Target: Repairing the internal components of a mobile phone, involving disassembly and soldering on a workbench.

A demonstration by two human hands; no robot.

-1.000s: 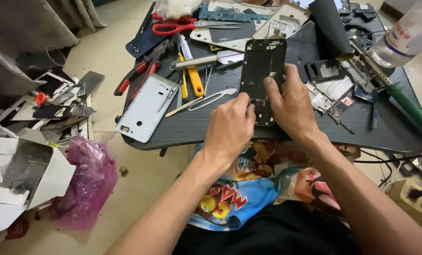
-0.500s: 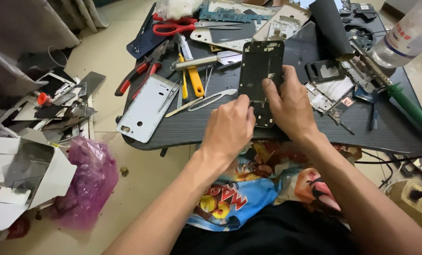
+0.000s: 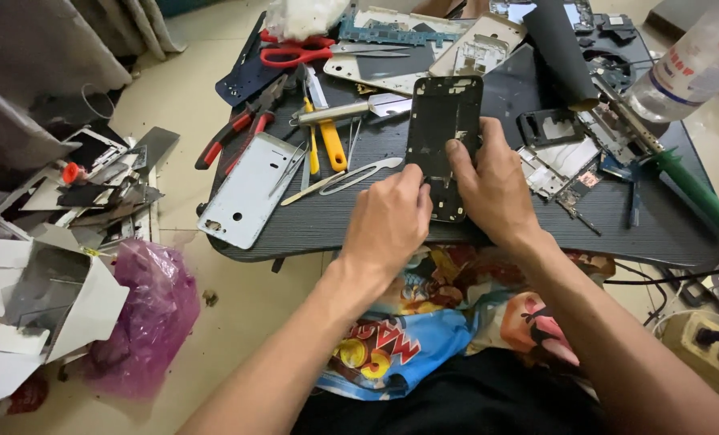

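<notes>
A black phone frame (image 3: 442, 129) lies lengthwise on the dark table (image 3: 351, 217), its near end under my hands. My left hand (image 3: 385, 222) rests on the frame's lower left corner with fingers curled against its edge. My right hand (image 3: 492, 184) presses on the lower right part, index finger reaching onto the frame's inside. Whether a small tool sits between my fingers is hidden. A silver phone back cover (image 3: 251, 189) lies to the left, with tweezers (image 3: 359, 173) between it and my left hand.
Red scissors (image 3: 295, 50), red-handled pliers (image 3: 239, 133), a yellow-handled tool (image 3: 326, 133), circuit boards (image 3: 400, 34) and phone parts (image 3: 557, 157) crowd the table. A plastic bottle (image 3: 690, 60) and green-handled screwdriver (image 3: 690, 189) sit right. On the floor at left are scrap parts (image 3: 94, 181), a white box (image 3: 37, 314), a pink bag (image 3: 146, 314).
Both hands stay on the phone frame's near end; my fingers have shifted only slightly. Nothing else has moved.
</notes>
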